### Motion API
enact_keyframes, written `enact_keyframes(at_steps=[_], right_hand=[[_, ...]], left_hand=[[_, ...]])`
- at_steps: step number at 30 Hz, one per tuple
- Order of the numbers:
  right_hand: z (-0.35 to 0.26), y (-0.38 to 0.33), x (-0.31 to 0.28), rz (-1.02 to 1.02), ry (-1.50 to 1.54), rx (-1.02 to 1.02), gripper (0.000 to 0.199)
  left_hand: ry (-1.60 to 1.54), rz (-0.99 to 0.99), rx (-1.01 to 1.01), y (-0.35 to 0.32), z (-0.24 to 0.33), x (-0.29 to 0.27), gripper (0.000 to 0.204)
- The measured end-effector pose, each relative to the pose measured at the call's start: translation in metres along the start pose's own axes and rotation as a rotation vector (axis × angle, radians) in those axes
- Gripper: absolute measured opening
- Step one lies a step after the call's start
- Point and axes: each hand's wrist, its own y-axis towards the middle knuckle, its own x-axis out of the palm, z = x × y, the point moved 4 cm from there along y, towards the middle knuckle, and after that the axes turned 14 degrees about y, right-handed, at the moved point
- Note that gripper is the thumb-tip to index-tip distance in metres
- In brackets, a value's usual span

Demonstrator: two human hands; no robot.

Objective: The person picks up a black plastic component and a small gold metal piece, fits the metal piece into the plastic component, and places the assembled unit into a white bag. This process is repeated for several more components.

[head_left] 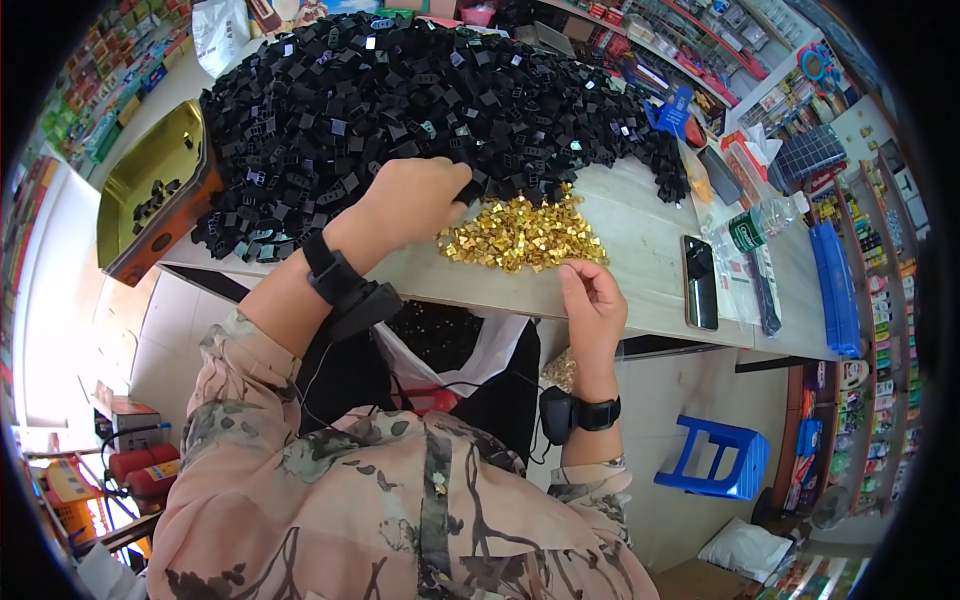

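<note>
A large heap of small black plastic pieces (300, 110) covers much of the table. At its near edge is my left hand (415, 200), fingers and thumb closed around a black piece. Just to the right lies a smaller pile of shiny gold metal pieces (530, 235). My right hand (597, 300) is at the table's front edge by that pile, thumb and forefinger pinched together. Whatever sits between those fingertips is too small to make out. Below the edge, a white bag (495, 350) stands open between my legs, with many black pieces inside.
A gold-lined box (120, 190) with a few black pieces stands at the left. Rightward on the table (645, 235) lie a phone (700, 282), a plastic bottle (765, 225) and a blue tray (838, 290). A blue stool (715, 458) is on the floor, and stocked shelves line the right.
</note>
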Motion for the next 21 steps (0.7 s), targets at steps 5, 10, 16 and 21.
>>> enact_keyframes(at_steps=[5, 10, 16, 21], right_hand=[[-0.007, -0.009, 0.011, 0.08, 0.228, 0.148, 0.011], [-0.001, -0.017, 0.039, -0.08, 0.355, 0.196, 0.011], [0.005, -0.018, 0.042, -0.153, 0.231, 0.066, 0.012], [-0.001, -0.017, 0.042, -0.054, 0.43, 0.311, 0.013]], left_hand=[[-0.577, 0.068, -0.023, -0.018, 0.016, -0.011, 0.024], [-0.99, 0.038, 0.065, -0.039, 0.058, 0.004, 0.027], [-1.041, 0.223, 0.009, -0.039, 0.064, 0.015, 0.024], [-1.026, 0.293, 0.05, -0.041, 0.062, 0.018, 0.021]])
